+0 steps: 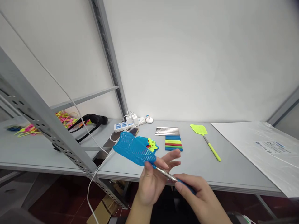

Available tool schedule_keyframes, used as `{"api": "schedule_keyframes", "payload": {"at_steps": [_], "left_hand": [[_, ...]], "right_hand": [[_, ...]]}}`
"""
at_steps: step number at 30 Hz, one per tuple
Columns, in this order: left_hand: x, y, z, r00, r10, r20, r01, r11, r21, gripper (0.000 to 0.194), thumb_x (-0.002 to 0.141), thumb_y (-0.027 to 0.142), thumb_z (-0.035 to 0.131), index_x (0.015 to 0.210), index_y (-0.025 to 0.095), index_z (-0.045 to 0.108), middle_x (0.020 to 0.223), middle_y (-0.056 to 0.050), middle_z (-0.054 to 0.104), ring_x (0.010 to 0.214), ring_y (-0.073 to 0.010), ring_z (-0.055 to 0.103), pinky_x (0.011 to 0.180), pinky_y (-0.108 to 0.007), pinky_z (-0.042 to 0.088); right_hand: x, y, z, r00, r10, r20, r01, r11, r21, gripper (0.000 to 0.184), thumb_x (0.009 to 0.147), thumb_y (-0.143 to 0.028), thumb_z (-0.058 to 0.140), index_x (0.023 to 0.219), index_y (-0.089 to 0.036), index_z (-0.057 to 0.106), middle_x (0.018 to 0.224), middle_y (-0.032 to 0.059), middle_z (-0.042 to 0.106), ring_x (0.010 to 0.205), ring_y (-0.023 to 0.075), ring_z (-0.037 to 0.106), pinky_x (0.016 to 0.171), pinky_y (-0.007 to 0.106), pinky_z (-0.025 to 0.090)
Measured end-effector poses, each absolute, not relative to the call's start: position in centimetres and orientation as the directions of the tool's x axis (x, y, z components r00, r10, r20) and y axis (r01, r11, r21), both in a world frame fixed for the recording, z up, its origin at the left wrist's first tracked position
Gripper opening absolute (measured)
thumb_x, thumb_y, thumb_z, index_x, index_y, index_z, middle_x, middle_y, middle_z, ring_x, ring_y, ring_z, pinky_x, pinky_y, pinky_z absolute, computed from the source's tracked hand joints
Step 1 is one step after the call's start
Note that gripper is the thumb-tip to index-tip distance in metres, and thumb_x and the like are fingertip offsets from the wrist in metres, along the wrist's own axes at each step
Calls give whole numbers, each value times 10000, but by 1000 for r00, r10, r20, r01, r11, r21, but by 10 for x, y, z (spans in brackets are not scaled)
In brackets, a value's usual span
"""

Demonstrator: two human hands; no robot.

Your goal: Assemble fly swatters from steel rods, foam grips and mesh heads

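Observation:
A blue fly swatter (134, 148) with a silver metal rod is held in front of me, its perforated head pointing up and left. My left hand (155, 179) pinches it between thumb and index finger where the head meets the rod; the other fingers are spread. Around the dark blue handle, my right hand (196, 191) is closed. Beyond the hands lie several coloured handle tubes (173, 143) in a row, below a row of silver rods (167, 131). Loose blue and yellow swatter heads (153, 144) are partly hidden behind the blue head.
A yellow-green fly swatter (207, 141) lies on the grey table, with a white wrapped sheet (261, 149) right of it. Power strips (123, 125) and cables stand near the wall. At left are a metal post (58, 130), a black strap-like object (93, 119) and colourful pieces (66, 119).

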State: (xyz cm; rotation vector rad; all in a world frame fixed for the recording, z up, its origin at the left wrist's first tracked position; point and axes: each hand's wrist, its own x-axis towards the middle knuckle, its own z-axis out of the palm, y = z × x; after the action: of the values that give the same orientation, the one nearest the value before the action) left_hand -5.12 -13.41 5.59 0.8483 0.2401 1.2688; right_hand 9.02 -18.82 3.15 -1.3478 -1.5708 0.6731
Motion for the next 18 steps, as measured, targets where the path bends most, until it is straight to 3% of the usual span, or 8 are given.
{"api": "schedule_keyframes", "payload": {"at_steps": [3, 5, 9, 12, 14, 18], "left_hand": [[-59, -123, 49, 303, 903, 305, -622, -56, 781, 564, 859, 691, 473, 1064, 221, 708, 1320, -146, 611, 1217, -333, 553, 963, -472, 456], [-58, -119, 42, 187, 942, 278, -542, -137, 829, 558, 881, 653, 481, 1202, 226, 644, 1362, -140, 570, 1169, -303, 581, 954, -438, 465], [-49, -121, 29, -42, 943, 331, -501, -306, 810, 454, 877, 547, 587, 1190, 225, 650, 1325, -113, 590, 1102, -274, 616, 968, -414, 462], [-44, -124, 26, -77, 955, 288, -527, -284, 801, 430, 928, 529, 505, 1090, 181, 698, 1172, -118, 671, 1085, -270, 622, 970, -419, 464], [-44, -124, 24, -105, 960, 259, -524, -274, 806, 417, 959, 499, 461, 1008, 177, 721, 1094, -101, 700, 1083, -258, 625, 992, -420, 452], [-49, -122, 19, -51, 947, 316, -462, -303, 834, 359, 957, 462, 497, 971, 187, 729, 1134, -86, 698, 1167, -254, 590, 1065, -409, 390]], "right_hand": [[79, -182, 35, -8, 866, 500, 588, 408, -698, 282, 941, -322, 535, 1146, -226, 703, 728, 30, 651, 622, 141, 598, 577, 226, 483], [80, -177, 30, -9, 774, 633, 688, 464, -557, 299, 947, -245, 524, 1205, -210, 671, 670, 9, 576, 556, 117, 526, 530, 217, 426], [99, -172, 18, -29, 610, 792, 840, 444, -312, 351, 924, -150, 561, 1261, -212, 635, 672, 2, 535, 563, 110, 488, 547, 226, 382], [110, -176, 17, -127, 608, 784, 871, 446, -205, 337, 926, -164, 565, 1251, -219, 634, 644, -6, 507, 542, 115, 460, 523, 239, 345], [111, -179, 18, -174, 648, 741, 850, 479, -219, 309, 938, -189, 548, 1233, -222, 634, 642, -8, 512, 530, 117, 469, 510, 243, 340], [108, -182, 24, -142, 800, 583, 708, 493, -505, 290, 967, -238, 496, 1234, -250, 609, 740, 3, 626, 594, 121, 583, 549, 224, 409]]}}
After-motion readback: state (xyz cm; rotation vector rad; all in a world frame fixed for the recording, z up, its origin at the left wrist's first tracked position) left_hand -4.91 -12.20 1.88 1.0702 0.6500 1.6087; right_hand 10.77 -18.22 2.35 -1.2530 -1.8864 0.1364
